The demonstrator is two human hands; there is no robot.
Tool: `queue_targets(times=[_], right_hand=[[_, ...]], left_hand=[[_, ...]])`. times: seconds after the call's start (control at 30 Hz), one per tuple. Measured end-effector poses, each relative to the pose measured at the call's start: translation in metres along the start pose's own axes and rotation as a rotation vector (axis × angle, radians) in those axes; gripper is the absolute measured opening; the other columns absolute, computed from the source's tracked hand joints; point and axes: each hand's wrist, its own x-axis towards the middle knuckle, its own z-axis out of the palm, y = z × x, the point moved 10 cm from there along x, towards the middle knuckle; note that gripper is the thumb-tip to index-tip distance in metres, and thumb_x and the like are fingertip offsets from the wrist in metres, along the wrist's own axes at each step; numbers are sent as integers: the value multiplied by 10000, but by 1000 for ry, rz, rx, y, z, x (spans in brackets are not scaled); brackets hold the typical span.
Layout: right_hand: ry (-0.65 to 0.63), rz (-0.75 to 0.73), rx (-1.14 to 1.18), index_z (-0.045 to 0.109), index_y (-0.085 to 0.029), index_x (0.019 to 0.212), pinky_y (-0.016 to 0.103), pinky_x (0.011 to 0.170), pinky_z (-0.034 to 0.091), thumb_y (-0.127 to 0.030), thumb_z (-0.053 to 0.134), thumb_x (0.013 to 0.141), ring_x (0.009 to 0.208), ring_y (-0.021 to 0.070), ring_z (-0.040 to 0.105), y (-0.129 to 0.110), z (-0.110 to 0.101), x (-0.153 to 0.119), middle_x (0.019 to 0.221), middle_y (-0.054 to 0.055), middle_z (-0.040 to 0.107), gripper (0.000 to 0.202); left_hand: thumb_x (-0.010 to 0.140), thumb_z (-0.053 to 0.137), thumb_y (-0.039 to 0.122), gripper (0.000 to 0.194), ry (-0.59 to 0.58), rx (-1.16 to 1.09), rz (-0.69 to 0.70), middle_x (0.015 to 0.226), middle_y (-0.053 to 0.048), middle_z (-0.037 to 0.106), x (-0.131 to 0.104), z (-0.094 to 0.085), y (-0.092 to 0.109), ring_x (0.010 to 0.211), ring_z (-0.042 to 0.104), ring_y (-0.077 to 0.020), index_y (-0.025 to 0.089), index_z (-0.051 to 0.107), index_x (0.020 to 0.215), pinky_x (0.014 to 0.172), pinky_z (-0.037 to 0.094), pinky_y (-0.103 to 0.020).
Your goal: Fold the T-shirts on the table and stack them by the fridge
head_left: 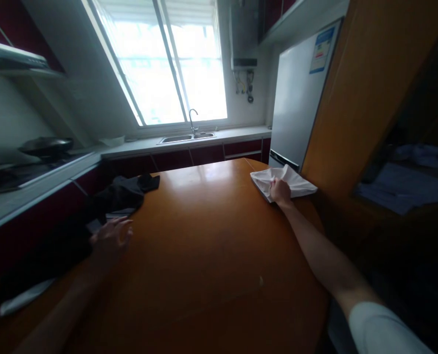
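Observation:
At the far right of the table, my right hand (279,191) is closed on a folded white cloth (300,186), its fingers bunching the fabric. The cloth lies near the table's edge, with a raised fold behind the hand. My left hand (111,238) is by the table's left edge, fingers loosely bent and apart, with nothing seen in them. Close to it lies a dark garment (119,194) in a crumpled heap, with some pale striped parts. Whether the left hand touches that garment, I cannot tell.
The brown wooden table (204,236) has a rounded far edge. Past it are a counter with a sink (182,139) and a tap (192,120). A fridge (300,93) stands at the back right, a stove with a dark pan (46,146) at the left.

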Motion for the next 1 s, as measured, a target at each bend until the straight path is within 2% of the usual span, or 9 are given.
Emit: queue_targets(times=[0.1,0.17,0.27,0.33,0.43,0.57,0.73,0.9,1.0], right_hand=[[32,-180,192,691,-145,978,280,757,403,-233,436,1015,900,230,650,-58,-22,-35,977,140,730,273],[-81,-376,374,681,-150,875,266,701,388,-249,480,1005,788,191,621,-112,-28,-82,863,90,718,258],[-583,-781,644,697,-157,808,243,660,397,-343,584,979,702,147,590,-192,-21,-180,755,20,697,277],[-796,-912,782,737,-176,928,241,691,440,-381,579,989,758,148,629,-210,-22,-222,867,22,733,266],[-637,-869,810,752,-193,962,284,786,492,-300,575,981,874,183,667,-197,-9,-201,977,58,744,208],[-371,-757,512,751,-167,1050,394,1042,445,-120,535,932,1141,248,632,-159,45,-136,1203,133,709,251],[-507,-815,66,682,-155,1261,375,1084,407,-163,540,940,1303,276,541,-137,98,-123,1394,153,616,351],[-562,-747,-168,748,-179,962,319,866,486,-273,552,954,1021,263,681,-133,85,-131,1067,133,729,217],[-549,-680,-177,745,-192,1011,338,849,498,-330,609,932,968,270,697,-139,69,-134,1040,130,736,210]], left_hand=[[906,445,370,332,66,41,36,1330,-90,656,1,6,12,1271,586,-301,230,621,1151,1103,405,-505],[919,431,383,336,45,7,73,1293,-92,674,1,11,15,1246,608,-277,224,620,1147,1099,422,-466],[917,437,416,363,-8,-87,74,1211,-103,707,-3,13,17,1184,644,-281,206,640,1132,1071,457,-437],[931,428,435,386,-43,-175,26,1172,-108,720,-7,13,21,1139,664,-274,190,659,1120,1039,482,-412],[957,431,467,402,-114,-301,-39,1121,-96,736,-16,21,43,1077,684,-254,190,700,1065,984,511,-375],[955,491,507,397,-291,-383,2,1022,-78,742,-27,46,92,971,692,-238,215,760,982,891,533,-343],[897,626,484,324,-331,-503,16,1033,-68,718,-32,52,122,907,691,-211,229,764,1043,809,543,-306],[875,585,257,138,-284,-510,6,900,-37,702,-39,40,140,782,661,-179,203,694,941,713,521,-279],[949,461,195,163,-251,-509,164,890,-40,689,-42,16,171,806,653,-171,202,624,948,756,511,-279]])
